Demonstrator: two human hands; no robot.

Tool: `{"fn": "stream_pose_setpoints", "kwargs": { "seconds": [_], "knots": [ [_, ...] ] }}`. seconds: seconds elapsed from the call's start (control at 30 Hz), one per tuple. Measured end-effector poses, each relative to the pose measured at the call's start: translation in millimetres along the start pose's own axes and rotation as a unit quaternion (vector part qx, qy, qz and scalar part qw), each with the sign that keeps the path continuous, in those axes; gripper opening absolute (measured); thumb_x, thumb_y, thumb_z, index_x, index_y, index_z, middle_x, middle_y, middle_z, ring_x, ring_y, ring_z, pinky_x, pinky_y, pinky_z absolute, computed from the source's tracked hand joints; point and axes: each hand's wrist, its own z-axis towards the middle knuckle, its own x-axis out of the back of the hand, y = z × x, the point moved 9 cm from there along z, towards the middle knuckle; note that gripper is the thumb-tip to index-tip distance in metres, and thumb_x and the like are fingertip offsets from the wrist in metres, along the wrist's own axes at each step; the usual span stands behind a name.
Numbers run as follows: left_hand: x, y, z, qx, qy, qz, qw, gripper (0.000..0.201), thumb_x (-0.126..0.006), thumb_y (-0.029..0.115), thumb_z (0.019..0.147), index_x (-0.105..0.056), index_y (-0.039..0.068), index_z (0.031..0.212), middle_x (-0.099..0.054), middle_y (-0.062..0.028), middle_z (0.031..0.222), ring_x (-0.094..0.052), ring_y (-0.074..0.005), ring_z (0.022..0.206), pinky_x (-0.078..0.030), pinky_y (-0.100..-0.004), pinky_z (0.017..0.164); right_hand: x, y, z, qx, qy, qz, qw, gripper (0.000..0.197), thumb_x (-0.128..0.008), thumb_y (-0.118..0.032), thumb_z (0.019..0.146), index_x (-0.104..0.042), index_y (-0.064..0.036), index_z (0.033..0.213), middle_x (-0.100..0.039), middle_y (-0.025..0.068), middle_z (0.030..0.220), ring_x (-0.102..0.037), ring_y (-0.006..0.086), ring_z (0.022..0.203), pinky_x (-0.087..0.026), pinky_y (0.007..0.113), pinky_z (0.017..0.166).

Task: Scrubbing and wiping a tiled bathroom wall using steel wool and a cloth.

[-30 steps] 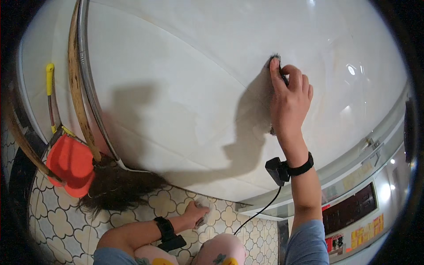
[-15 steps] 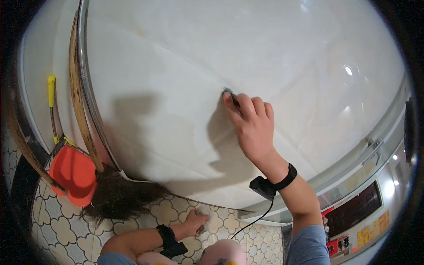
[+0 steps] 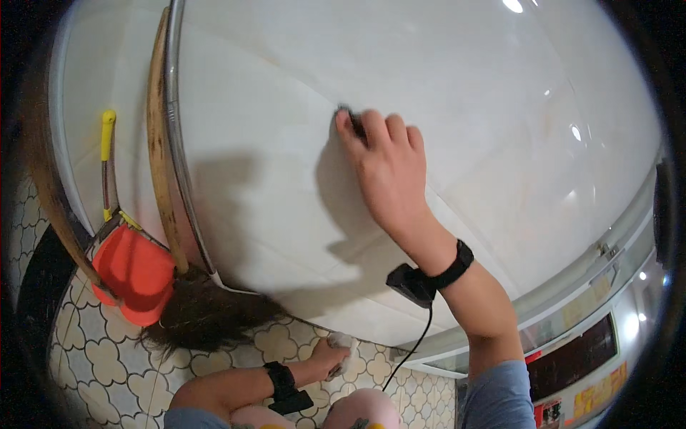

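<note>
Pinching in right hand (image 3: pixel 389 171) small dark bristly tool (image 3: pixel 358 127), slanted lengthwise up-left of knuckles, at glossy white wall (image 3: pixel 264 129); clutching pale grey wad (image 3: pixel 346 346) in left hand (image 3: pixel 325 358), lower.

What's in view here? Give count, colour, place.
Bristly object: 1, black, in right hand
Wad: 1, whitish, in left hand
Wall: 1, white, ahead
Broom: 1, brown, left
Dustpan: 1, red, left
Pipe: 1, silver, beside broom
Pole: 1, brown, far left
Floor: 1, cream and grey, below
Panel: 1, dark, lower right
Wrist devices: 2, black, one per wrist
Cable: 1, black, right
Legwear: 1, pink, bottom
Sleeves: 2, blue, bottom edge
Hands: 2, bare, centre and below
</note>
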Motion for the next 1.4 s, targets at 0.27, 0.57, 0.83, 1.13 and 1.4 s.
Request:
{"fn": "stream_pose_setpoints", "kwargs": {
  "seconds": [0.27, 0.57, 0.83, 1.13, 1.4],
  "knots": [
    [-3, 12, 9, -0.032, 0.009, 0.013, 0.999, 0.062, -0.072, 0.017, 0.068, -0.04, 0.0, 0.119, -0.054, -0.0122, 0.102, -0.057, -0.0211, 0.084, -0.05, -0.0368, 0.067, 0, 22, -15, -0.02, -0.007, -0.046, 0.999, 0.035, -0.055, -0.013, 0.077, -0.061, -0.0127, 0.112, -0.049, 0.0021, 0.084, -0.048, 0.0184, 0.079, -0.037, 0.032, 0.067],
    [-3, 1, 1, 0.01, 0.009, 0.052, 0.999, 0.062, -0.072, 0.021, 0.07, -0.04, 0.003, 0.12, -0.053, -0.0119, 0.1, -0.056, -0.0227, 0.084, -0.05, -0.04, 0.062, 1, 16, 4, -0.027, -0.001, -0.045, 0.999, 0.04, -0.057, -0.008, 0.075, -0.062, -0.0139, 0.114, -0.049, 0.0012, 0.085, -0.048, 0.0177, 0.079, -0.037, 0.031, 0.069],
    [-6, -1, 11, 0.009, 0.006, -0.011, 1.0, 0.064, -0.072, 0.018, 0.068, -0.039, 0.002, 0.121, -0.053, -0.0129, 0.101, -0.055, -0.0231, 0.088, -0.05, -0.0402, 0.065, 1, 23, -1, -0.027, 0.012, -0.037, 0.999, 0.037, -0.056, -0.011, 0.075, -0.061, -0.0126, 0.111, -0.049, 0.0021, 0.083, -0.048, 0.0182, 0.079, -0.036, 0.032, 0.067],
    [-11, 9, 5, -0.013, 0.003, 0.01, 1.0, 0.068, -0.073, 0.016, 0.072, -0.031, 0.001, 0.123, -0.05, -0.0147, 0.112, -0.054, -0.0232, 0.095, -0.051, -0.037, 0.069, -4, 14, -17, -0.035, 0.014, -0.039, 0.999, 0.039, -0.058, -0.008, 0.075, -0.061, -0.012, 0.114, -0.048, 0.0018, 0.085, -0.048, 0.0177, 0.079, -0.036, 0.031, 0.068],
    [-18, -6, 15, -0.014, -0.009, 0.001, 1.0, 0.052, -0.073, 0.015, 0.071, -0.047, 0.001, 0.113, -0.056, -0.0109, 0.097, -0.057, -0.0185, 0.079, -0.049, -0.0331, 0.059, -34, -57, 5, 0.049, 0.005, -0.001, 0.999, 0.032, -0.059, -0.012, 0.076, -0.063, -0.0088, 0.107, -0.047, 0.0016, 0.084, -0.047, 0.0171, 0.079, -0.036, 0.031, 0.068]
  ]
}}
